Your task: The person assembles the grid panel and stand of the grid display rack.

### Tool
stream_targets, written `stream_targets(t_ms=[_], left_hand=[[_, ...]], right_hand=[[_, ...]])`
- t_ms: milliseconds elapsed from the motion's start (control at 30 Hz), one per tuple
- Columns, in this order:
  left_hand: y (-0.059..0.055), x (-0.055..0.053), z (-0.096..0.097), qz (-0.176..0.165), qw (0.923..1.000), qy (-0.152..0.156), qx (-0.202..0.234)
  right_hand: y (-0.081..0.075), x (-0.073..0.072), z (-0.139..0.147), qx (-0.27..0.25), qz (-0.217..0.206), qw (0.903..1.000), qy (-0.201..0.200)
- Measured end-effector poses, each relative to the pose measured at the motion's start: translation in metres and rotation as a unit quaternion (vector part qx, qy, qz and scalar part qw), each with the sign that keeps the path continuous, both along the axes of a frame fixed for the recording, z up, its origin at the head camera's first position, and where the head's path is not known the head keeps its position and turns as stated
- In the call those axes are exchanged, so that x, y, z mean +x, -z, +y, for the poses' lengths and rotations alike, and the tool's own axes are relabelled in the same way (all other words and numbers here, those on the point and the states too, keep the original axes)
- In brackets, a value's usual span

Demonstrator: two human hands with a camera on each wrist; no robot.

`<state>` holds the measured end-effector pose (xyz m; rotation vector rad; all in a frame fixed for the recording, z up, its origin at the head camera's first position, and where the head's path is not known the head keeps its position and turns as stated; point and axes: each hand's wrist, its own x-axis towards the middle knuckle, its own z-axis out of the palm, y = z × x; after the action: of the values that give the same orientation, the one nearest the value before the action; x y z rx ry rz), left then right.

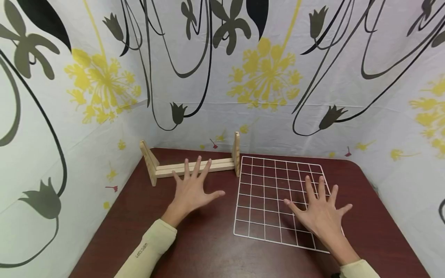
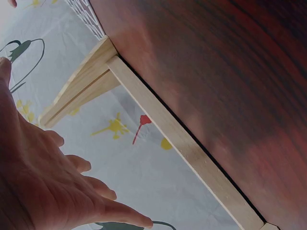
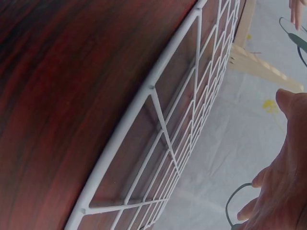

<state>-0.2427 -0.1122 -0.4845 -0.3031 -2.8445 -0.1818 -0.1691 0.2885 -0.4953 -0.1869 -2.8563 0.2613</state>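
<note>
Fingers spread wide, my left hand hovers in front of a pale wooden stand at the back left of the table. The stand has two upright end pieces joined by a long slatted bar; its bar and one end piece show in the left wrist view. A white wire grid panel lies flat on the right half. Above its right side is my right hand, also with spread fingers and holding nothing. Close up in the right wrist view, the grid's edge wire runs beside the hand.
Everything lies on a dark red-brown wooden table with rounded back corners. White cloth printed with grey, black and yellow flowers hangs behind the table and along both sides. The grid's left back corner is close to the stand's right end piece.
</note>
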Motion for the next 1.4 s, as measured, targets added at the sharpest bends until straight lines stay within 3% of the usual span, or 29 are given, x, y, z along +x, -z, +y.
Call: stream_targets(t_ms=[433,633,733,800,967,1200,1333,1367,1400], left_hand=[[-0.001,-0.001,0.004,-0.001,0.9999,-0.007,0.014],[-0.005,-0.002,0.009,-0.022,0.9972,0.013,0.07],[-0.007,-0.002,0.014,-0.051,0.9909,0.031,0.12],[-0.009,-0.001,0.018,-0.082,0.983,0.041,0.159],[-0.013,-0.001,0.026,-0.161,0.9535,0.057,0.248],[-0.016,-0.007,0.032,-0.218,0.9222,0.074,0.31],[-0.013,-0.014,0.036,-0.267,0.891,0.086,0.357],[-0.013,-0.015,0.038,-0.284,0.8764,0.088,0.379],[-0.012,-0.017,0.04,-0.303,0.8567,0.092,0.407]], right_hand=[[0.0,0.0,0.002,0.0,-0.013,0.9998,0.014],[-0.003,0.003,0.008,-0.008,-0.019,0.9997,0.015],[-0.003,0.007,0.015,-0.015,-0.029,0.9993,0.018],[-0.002,0.01,0.02,-0.019,-0.039,0.9988,0.022],[0.0,0.014,0.027,-0.022,-0.07,0.9965,0.039],[-0.001,0.011,0.032,-0.038,-0.092,0.9939,0.049],[-0.001,0.009,0.038,-0.05,-0.106,0.9919,0.049],[-0.002,0.009,0.039,-0.053,-0.11,0.9913,0.048],[-0.002,0.009,0.041,-0.055,-0.114,0.9908,0.048]])
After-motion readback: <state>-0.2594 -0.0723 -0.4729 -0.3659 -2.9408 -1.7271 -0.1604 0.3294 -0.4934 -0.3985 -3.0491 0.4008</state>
